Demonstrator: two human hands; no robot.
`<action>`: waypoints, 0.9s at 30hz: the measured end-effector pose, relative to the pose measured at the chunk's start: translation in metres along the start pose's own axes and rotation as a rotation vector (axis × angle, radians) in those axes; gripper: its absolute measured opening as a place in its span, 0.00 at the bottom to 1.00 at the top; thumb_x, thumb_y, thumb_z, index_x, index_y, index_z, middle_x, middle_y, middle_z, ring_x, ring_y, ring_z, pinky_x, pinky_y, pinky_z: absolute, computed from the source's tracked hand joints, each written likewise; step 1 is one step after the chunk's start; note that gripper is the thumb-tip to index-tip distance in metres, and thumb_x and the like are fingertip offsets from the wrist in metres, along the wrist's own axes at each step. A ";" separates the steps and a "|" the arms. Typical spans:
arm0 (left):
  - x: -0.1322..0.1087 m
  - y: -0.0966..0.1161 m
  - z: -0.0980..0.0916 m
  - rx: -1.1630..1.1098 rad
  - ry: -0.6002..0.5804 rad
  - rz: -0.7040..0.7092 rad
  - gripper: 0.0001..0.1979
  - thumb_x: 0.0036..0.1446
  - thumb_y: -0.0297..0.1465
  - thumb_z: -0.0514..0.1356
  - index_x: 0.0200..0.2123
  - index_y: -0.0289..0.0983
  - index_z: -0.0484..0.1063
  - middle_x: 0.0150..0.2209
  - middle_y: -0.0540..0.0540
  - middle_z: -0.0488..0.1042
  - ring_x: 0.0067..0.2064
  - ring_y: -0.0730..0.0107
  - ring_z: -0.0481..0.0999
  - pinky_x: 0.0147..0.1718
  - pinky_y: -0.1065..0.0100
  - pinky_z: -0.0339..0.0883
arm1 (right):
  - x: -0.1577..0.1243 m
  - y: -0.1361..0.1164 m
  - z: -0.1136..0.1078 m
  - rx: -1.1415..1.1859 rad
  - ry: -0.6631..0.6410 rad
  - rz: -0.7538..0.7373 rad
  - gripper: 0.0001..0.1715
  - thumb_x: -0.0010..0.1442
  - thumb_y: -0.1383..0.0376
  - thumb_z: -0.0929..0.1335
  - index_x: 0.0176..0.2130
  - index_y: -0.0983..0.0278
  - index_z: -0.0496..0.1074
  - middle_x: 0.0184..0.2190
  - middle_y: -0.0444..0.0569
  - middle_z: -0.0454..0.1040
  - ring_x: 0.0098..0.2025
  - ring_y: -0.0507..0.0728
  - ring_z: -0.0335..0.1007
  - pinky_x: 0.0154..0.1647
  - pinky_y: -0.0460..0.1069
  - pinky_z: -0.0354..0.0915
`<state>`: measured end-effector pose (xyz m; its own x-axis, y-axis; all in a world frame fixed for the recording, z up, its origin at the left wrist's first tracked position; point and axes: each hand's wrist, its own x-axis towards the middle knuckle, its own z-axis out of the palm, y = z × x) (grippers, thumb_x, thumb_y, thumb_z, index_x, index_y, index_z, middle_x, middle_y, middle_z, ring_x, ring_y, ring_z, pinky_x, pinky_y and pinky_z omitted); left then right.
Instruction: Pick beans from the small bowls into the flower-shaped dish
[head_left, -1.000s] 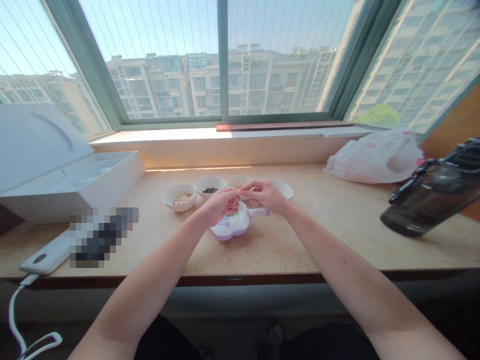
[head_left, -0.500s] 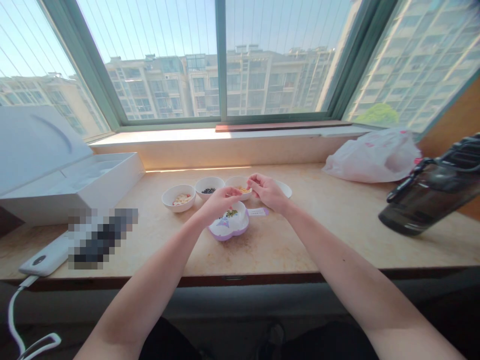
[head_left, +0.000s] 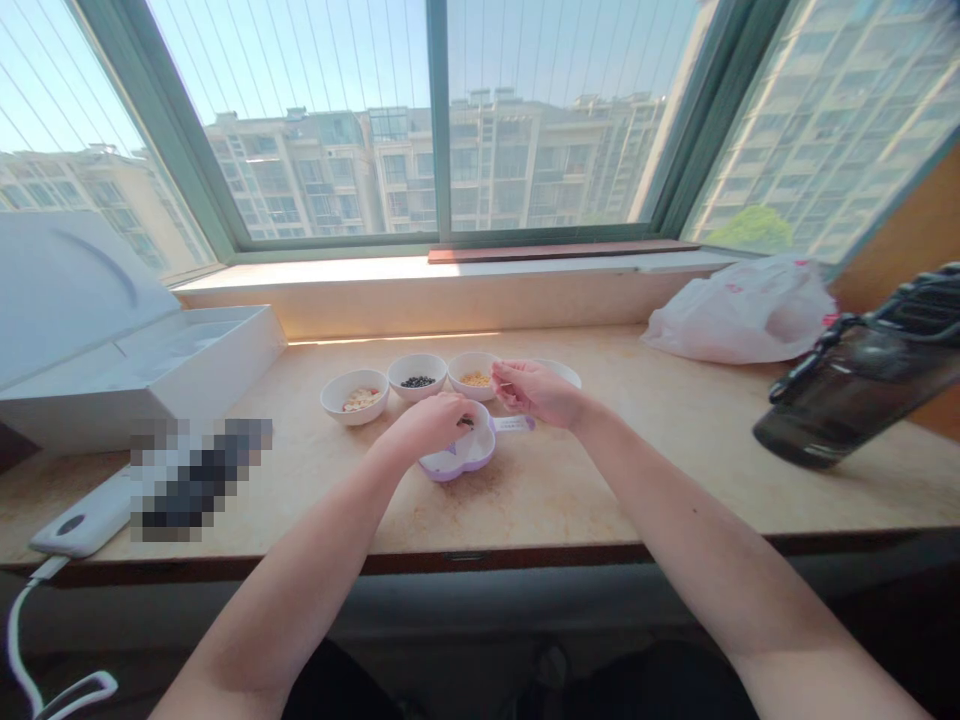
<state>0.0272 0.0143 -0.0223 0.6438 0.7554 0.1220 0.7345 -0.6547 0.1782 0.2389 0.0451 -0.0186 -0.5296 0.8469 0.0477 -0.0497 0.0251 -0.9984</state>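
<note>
My left hand (head_left: pixel 429 421) reaches down into a small purple and white bowl (head_left: pixel 463 456) on the counter, its fingers pinched among mixed beans. My right hand (head_left: pixel 534 391) hovers just right of that bowl with curled fingers pinching something tiny that I cannot make out. Behind stand three white bowls: one with pale and red pieces (head_left: pixel 354 396), one with black beans (head_left: pixel 417 376), one with yellow grains (head_left: pixel 472 374). A white plate (head_left: pixel 564 372) is partly hidden behind my right hand.
An open white box (head_left: pixel 142 365) sits at left on the beige counter (head_left: pixel 645 470). A white power bank with cable (head_left: pixel 75 520) lies near the front edge. A plastic bag (head_left: pixel 739 310) and a dark water bottle (head_left: pixel 855 385) are at right. Windows face buildings.
My hands were together above the purple bowl. The left hand has dropped into the bowl and the right hand has drawn slightly right and back.
</note>
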 end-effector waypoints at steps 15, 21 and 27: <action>0.003 0.000 0.015 0.026 0.007 0.015 0.09 0.59 0.23 0.52 0.31 0.38 0.71 0.33 0.44 0.77 0.37 0.60 0.76 0.40 0.64 0.64 | 0.000 -0.002 0.006 0.016 0.016 0.005 0.31 0.51 0.41 0.76 0.28 0.64 0.69 0.24 0.42 0.66 0.24 0.48 0.52 0.23 0.45 0.49; 0.002 -0.005 0.021 -0.051 0.027 0.022 0.06 0.58 0.22 0.54 0.33 0.39 0.67 0.33 0.44 0.74 0.37 0.58 0.73 0.41 0.62 0.63 | -0.001 -0.003 0.008 0.012 0.018 0.015 0.30 0.52 0.41 0.75 0.28 0.63 0.69 0.25 0.42 0.66 0.24 0.48 0.53 0.23 0.45 0.50; 0.002 -0.003 0.014 -0.338 0.169 -0.063 0.08 0.60 0.21 0.52 0.37 0.39 0.66 0.33 0.47 0.70 0.33 0.65 0.67 0.35 0.65 0.58 | -0.001 -0.001 0.007 -0.009 0.012 0.003 0.30 0.54 0.40 0.73 0.29 0.63 0.68 0.25 0.42 0.65 0.24 0.48 0.52 0.23 0.45 0.49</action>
<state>0.0287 0.0174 -0.0364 0.5344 0.8059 0.2549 0.6414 -0.5831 0.4987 0.2334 0.0400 -0.0175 -0.5193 0.8535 0.0439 -0.0400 0.0270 -0.9988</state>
